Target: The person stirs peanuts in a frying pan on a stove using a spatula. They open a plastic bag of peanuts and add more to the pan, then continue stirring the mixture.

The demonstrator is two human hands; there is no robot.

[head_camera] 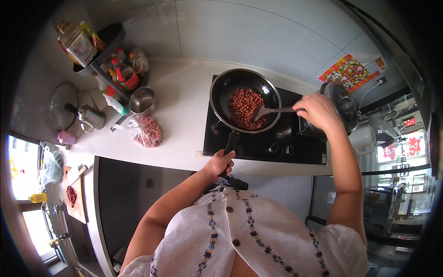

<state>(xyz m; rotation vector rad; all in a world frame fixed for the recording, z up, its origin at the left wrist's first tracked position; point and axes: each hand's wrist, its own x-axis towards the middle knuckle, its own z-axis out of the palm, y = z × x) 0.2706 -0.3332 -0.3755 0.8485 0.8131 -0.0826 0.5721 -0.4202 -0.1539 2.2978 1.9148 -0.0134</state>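
A dark wok-style frying pan (221, 93) with a pale rim sits over the left side of the black cooktop (287, 138). Reddish-brown peanuts (244, 105) lie heaped in it, mostly towards the middle and near side. My left hand (219, 162) is wrapped round the pan's black handle, which points towards my body. In my right hand (318, 109) is the shaft of a brown spatula (277, 110). Its blade rests among the peanuts at the right side of the pan. Two control knobs (273, 148) show on the cooktop's front part.
A clear plastic bag of pinkish peanuts (147, 131) and a steel saucepan (142, 100) stand left on the counter. Beyond are a metal kettle (90, 117) and a condiment rack (114, 69). A lidded pot (341, 107) stands right. Far left, a cutting board (78, 204) bears meat and a knife.
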